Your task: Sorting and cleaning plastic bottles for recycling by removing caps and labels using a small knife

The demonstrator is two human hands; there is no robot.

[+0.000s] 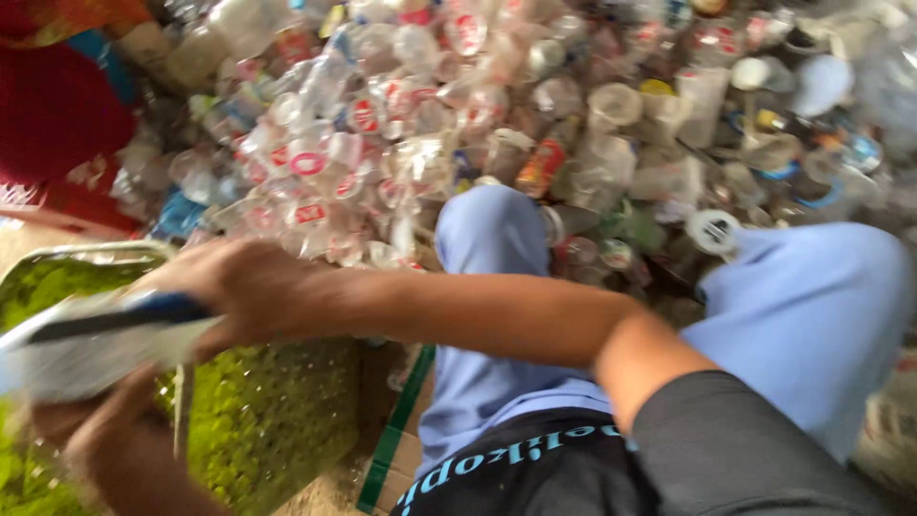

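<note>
Both hands work at the lower left: the right hand [244, 291] grips a blurred dark-handled blade [115, 317] over a crumpled silvery plastic wrapper [86, 358] clutched by the left hand [115, 444], with the heap of clear plastic cups [401, 124] beyond seemingly largely unsorted.

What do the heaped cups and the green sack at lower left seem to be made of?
The cups: thin clear plastic, glossy and see-through, many crumpled, some with red-and-white lids. The green sack: probably a clear plastic bag with a silvery rim, its green coming from small pieces inside; motion blur leaves this uncertain.
</note>
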